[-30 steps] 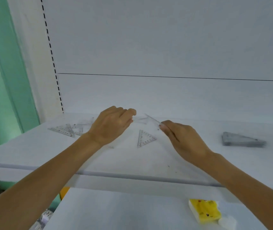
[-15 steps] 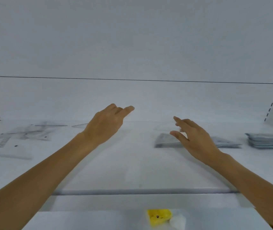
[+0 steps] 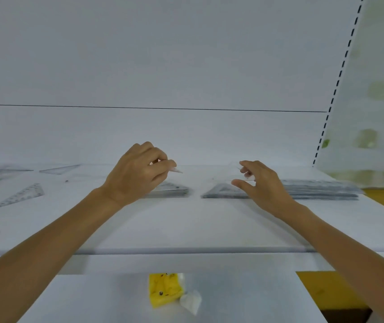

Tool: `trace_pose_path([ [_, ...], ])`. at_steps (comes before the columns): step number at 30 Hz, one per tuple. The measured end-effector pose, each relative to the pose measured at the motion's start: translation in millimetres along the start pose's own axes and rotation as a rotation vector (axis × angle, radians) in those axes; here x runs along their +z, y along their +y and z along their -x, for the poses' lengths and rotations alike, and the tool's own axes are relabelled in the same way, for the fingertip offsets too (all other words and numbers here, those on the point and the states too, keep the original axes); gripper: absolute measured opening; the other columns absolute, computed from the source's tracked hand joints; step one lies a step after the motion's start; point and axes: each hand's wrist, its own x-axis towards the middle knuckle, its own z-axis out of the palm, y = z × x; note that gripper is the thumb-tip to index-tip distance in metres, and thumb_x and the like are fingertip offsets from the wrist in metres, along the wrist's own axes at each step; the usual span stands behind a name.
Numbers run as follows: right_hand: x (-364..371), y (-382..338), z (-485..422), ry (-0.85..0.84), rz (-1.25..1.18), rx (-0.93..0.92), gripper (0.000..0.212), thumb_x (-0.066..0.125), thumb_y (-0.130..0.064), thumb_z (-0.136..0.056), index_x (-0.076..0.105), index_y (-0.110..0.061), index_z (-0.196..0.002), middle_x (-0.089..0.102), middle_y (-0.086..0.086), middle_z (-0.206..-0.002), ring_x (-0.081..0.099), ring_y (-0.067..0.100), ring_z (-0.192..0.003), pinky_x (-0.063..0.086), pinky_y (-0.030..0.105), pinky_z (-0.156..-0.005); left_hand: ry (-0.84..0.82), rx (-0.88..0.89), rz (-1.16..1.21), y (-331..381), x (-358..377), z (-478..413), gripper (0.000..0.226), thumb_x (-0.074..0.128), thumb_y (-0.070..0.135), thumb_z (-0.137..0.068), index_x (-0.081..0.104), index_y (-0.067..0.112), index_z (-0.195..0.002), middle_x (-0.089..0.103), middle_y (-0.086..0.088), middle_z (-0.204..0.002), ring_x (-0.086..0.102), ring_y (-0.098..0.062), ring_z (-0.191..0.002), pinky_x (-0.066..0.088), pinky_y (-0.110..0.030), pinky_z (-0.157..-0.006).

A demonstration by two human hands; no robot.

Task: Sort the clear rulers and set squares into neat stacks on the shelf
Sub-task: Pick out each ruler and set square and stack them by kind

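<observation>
My left hand (image 3: 139, 176) has curled fingers that pinch a clear set square (image 3: 178, 170); only its pointed tip shows past my fingertips. It hovers over a low stack of set squares (image 3: 177, 191). My right hand (image 3: 262, 183) pinches a thin clear piece (image 3: 244, 179) between thumb and fingers, just above a second set-square stack (image 3: 219, 192). A longer stack of clear rulers (image 3: 321, 190) lies to the right of that hand. Loose set squares (image 3: 20, 197) lie scattered on the shelf's left side.
The white shelf (image 3: 186, 229) has a front edge below my forearms. A slotted upright (image 3: 335, 89) bounds it on the right. On the lower shelf sits a yellow packet (image 3: 163, 290) beside a crumpled white scrap (image 3: 192, 300).
The view has swung right, from the loose pieces on the left to the stacks. Both hands have come over the two set-square stacks, and their fingers have curled in a pinch.
</observation>
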Motion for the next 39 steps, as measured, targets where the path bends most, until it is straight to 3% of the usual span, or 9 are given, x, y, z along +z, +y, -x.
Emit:
trace_pose_path([
  [7,1,4,2,-0.129,0.111,-0.072,0.052,0.056,-0.036,-0.089,0.044,-0.009,-0.131,0.054,0.005,-0.12,0.05,0.019,-0.11,0.042,0.032,-0.092,-0.319,-0.36,0.124,35,8,5,0.03,0.056,0.008,-0.09,0.063,0.015,-0.119,0.055,-0.015,-0.13,0.066,-0.037,-0.085,0.055,-0.046,-0.065],
  [11,7,-3,-1,-0.197,0.141,-0.091,0.051,0.053,-0.038,-0.091,0.044,-0.009,-0.131,0.053,0.006,-0.121,0.048,0.021,-0.112,0.042,0.034,-0.093,-0.463,-0.475,0.171,38,18,14,0.042,0.035,0.024,-0.098,0.038,0.031,-0.14,0.039,-0.003,-0.143,0.042,-0.022,-0.122,0.04,-0.035,-0.097],
  [15,13,-3,-3,-0.297,0.17,0.029,0.044,0.048,-0.037,-0.093,0.049,-0.006,-0.123,0.054,0.009,-0.122,0.05,0.025,-0.112,0.04,0.036,-0.092,-0.582,-0.568,0.271,41,24,17,0.05,0.047,0.026,-0.094,0.034,0.024,-0.142,0.031,0.0,-0.146,0.027,-0.014,-0.131,0.021,-0.018,-0.102],
  [20,12,-4,-2,-0.357,0.179,0.096,0.041,0.043,-0.035,-0.095,0.05,-0.003,-0.12,0.054,0.013,-0.123,0.049,0.029,-0.114,0.039,0.038,-0.095,-0.573,-0.618,0.346,36,18,11,0.036,0.042,0.033,-0.096,0.049,0.03,-0.131,0.055,0.006,-0.107,0.048,-0.011,-0.097,0.034,-0.019,-0.079],
  [23,12,-5,1,-0.391,0.199,0.094,0.034,0.039,-0.036,-0.096,0.053,-0.007,-0.107,0.057,0.01,-0.112,0.051,0.025,-0.102,0.039,0.034,-0.083,-0.554,-0.62,0.295,36,18,6,0.035,0.034,0.035,-0.098,0.053,0.034,-0.127,0.047,0.012,-0.085,0.046,-0.01,-0.083,0.033,-0.024,-0.072],
  [26,12,-7,3,-0.392,0.233,0.089,0.034,0.036,-0.035,-0.096,0.054,-0.007,-0.098,0.057,0.01,-0.104,0.052,0.023,-0.094,0.04,0.033,-0.077,-0.543,-0.651,0.334,37,19,3,0.034,0.046,0.039,-0.092,0.053,0.035,-0.125,0.047,0.01,-0.093,0.048,-0.01,-0.087,0.036,-0.024,-0.075],
  [30,13,-6,5,-0.372,0.249,0.073,0.034,0.035,-0.036,-0.096,0.054,-0.008,-0.095,0.057,0.007,-0.099,0.052,0.023,-0.091,0.041,0.033,-0.075,-0.725,-0.704,0.456,36,21,0,0.068,0.057,0.052,-0.073,0.039,0.037,-0.137,0.042,0.016,-0.112,0.045,-0.007,-0.104,0.036,-0.021,-0.086],
  [34,13,-7,6,-0.377,0.232,0.09,0.03,0.037,-0.038,-0.095,0.046,-0.013,-0.083,0.052,0.003,-0.089,0.05,0.023,-0.088,0.038,0.032,-0.071,-0.765,-0.7,0.462,36,25,-2,0.071,0.061,0.045,-0.083,0.028,0.029,-0.144,0.038,0.015,-0.111,0.041,-0.003,-0.089,0.032,-0.019,-0.083],
  [39,-1,-16,11,-0.246,0.14,0.105,0.049,0.046,-0.04,-0.093,0.044,-0.013,-0.133,0.043,0.006,-0.139,0.036,0.023,-0.129,0.033,0.036,-0.102,-0.616,-0.793,0.528,34,23,-4,0.081,0.074,0.048,-0.069,0.035,0.025,-0.137,0.054,0.016,-0.108,0.053,0.003,-0.082,0.04,-0.017,-0.07],
])
